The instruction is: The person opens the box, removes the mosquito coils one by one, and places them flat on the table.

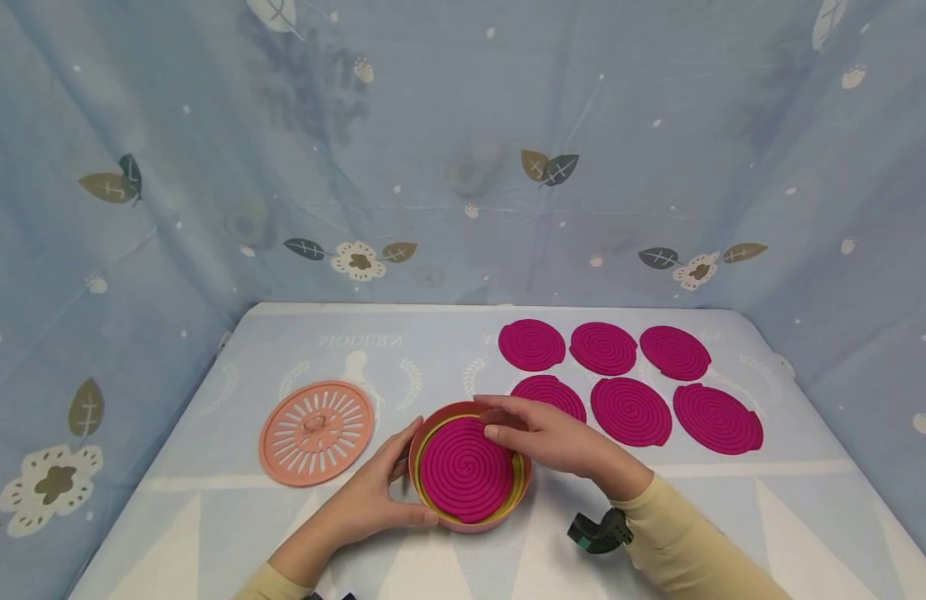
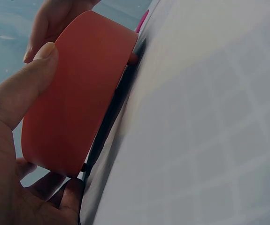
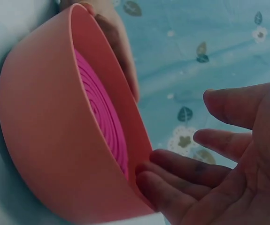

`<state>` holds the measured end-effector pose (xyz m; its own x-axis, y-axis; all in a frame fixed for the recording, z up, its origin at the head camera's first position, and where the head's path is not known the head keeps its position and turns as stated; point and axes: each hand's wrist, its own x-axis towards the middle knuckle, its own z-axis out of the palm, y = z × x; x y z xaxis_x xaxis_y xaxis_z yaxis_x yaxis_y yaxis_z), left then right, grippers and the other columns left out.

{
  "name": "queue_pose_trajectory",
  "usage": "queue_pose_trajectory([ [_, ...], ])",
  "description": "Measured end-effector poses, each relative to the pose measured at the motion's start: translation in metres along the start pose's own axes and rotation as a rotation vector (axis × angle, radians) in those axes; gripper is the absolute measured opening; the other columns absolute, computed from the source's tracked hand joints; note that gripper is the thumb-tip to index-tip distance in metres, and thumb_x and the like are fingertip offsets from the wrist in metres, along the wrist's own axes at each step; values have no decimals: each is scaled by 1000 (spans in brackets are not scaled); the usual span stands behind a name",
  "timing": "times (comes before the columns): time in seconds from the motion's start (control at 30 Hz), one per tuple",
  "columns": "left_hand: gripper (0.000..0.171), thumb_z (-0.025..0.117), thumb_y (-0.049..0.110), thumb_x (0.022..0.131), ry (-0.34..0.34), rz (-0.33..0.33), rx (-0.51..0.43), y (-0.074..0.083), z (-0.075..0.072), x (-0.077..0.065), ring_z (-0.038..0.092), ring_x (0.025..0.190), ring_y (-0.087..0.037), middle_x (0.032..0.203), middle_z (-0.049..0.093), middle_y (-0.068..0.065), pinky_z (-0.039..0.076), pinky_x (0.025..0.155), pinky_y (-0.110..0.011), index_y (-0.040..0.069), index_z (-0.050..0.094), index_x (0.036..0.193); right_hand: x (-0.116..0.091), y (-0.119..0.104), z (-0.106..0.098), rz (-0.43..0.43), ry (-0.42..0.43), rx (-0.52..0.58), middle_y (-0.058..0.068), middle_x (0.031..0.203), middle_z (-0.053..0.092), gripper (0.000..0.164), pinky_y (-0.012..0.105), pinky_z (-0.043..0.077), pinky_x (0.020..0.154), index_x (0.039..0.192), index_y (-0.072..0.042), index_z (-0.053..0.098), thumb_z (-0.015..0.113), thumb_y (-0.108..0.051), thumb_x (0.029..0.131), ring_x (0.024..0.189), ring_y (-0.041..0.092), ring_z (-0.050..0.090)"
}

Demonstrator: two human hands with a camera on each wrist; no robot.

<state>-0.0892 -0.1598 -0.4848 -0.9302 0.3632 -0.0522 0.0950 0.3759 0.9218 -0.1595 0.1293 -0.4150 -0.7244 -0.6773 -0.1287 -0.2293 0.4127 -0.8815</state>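
Note:
A round coral-orange mosquito coil box (image 1: 478,528) stands on the table in front of me. Inside it lies a magenta mosquito coil (image 1: 466,471), with a yellow ring showing around its edge. My left hand (image 1: 368,500) grips the box from the left; in the left wrist view its thumb lies against the outer wall (image 2: 73,98) and its fingers reach round the base. My right hand (image 1: 556,440) hovers at the box's right rim, fingers loosely bent and apart. The right wrist view shows its fingertips right at the rim, holding nothing.
A coral slotted lid (image 1: 314,427) with a small knob lies left of the box. Several magenta coils (image 1: 631,411) lie flat in two rows at the back right, one partly hidden behind my right hand. A patterned blue curtain (image 1: 463,167) hangs behind the table.

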Motion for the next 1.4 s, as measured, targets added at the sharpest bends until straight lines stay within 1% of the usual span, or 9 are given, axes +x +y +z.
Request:
queue_pose_trajectory([
  [0.17, 122, 92, 40, 66, -5, 1, -2, 0, 0, -1, 39, 138, -12, 158, 27, 6, 34, 114, -29, 22, 17, 160, 8, -1, 10, -5, -39, -48, 0, 137, 57, 57, 35, 49, 103, 151, -23, 43, 59, -40, 99, 126, 13, 53],
  [0.33, 121, 92, 40, 67, -7, 6, -2, 0, 0, -1, 39, 138, -12, 158, 27, 7, 35, 113, -29, 23, 17, 160, 11, -3, 15, -20, -44, -115, -3, 138, 56, 59, 36, 46, 106, 152, -25, 42, 59, -44, 98, 128, 13, 51],
  [0.6, 121, 92, 41, 66, -2, 11, -2, 0, 0, -1, 42, 136, -10, 156, 29, 6, 35, 113, -29, 21, 18, 160, 11, -5, 17, -18, -63, -90, -2, 139, 56, 60, 34, 46, 105, 153, -25, 39, 58, -42, 99, 128, 15, 52],
  [0.77, 121, 92, 42, 66, 3, 8, 3, -1, 0, -1, 42, 135, -10, 156, 30, 6, 35, 113, -30, 22, 18, 160, 11, -4, 16, -23, -32, -87, 0, 138, 56, 60, 37, 47, 105, 152, -25, 39, 58, -43, 99, 127, 17, 52],
  [0.9, 121, 92, 42, 66, 3, 15, 4, -1, 0, -1, 43, 135, -10, 156, 30, 6, 35, 113, -30, 22, 18, 160, 10, -4, 15, -27, 7, -35, 4, 138, 56, 58, 38, 49, 103, 151, -27, 40, 59, -40, 99, 126, 19, 54],
  [1.07, 121, 92, 41, 66, 0, 29, -6, -2, 0, -1, 42, 135, -10, 156, 30, 6, 35, 113, -30, 22, 18, 160, 11, -3, 13, -9, 59, 38, 1, 138, 56, 54, 33, 52, 98, 148, -31, 43, 61, -41, 98, 122, 14, 55],
  [1.2, 121, 92, 41, 66, -3, 33, -9, -3, -1, -1, 42, 135, -9, 156, 30, 7, 35, 113, -29, 22, 18, 160, 11, -1, 12, -3, 97, 77, 0, 135, 58, 52, 34, 53, 97, 146, -31, 46, 62, -39, 97, 121, 13, 56],
  [1.27, 121, 92, 41, 66, -4, 32, -10, -3, 0, 0, 43, 135, -9, 156, 30, 7, 35, 113, -29, 22, 18, 160, 11, 0, 11, -5, 100, 119, 2, 136, 58, 52, 36, 53, 98, 146, -29, 46, 63, -36, 98, 122, 15, 55],
  [1.4, 121, 92, 41, 67, -3, 32, -7, -3, 0, 0, 42, 135, -9, 156, 30, 7, 36, 113, -29, 22, 18, 160, 10, 3, 10, 10, 75, 233, 3, 139, 56, 52, 39, 53, 97, 147, -28, 46, 63, -34, 98, 124, 19, 54],
])
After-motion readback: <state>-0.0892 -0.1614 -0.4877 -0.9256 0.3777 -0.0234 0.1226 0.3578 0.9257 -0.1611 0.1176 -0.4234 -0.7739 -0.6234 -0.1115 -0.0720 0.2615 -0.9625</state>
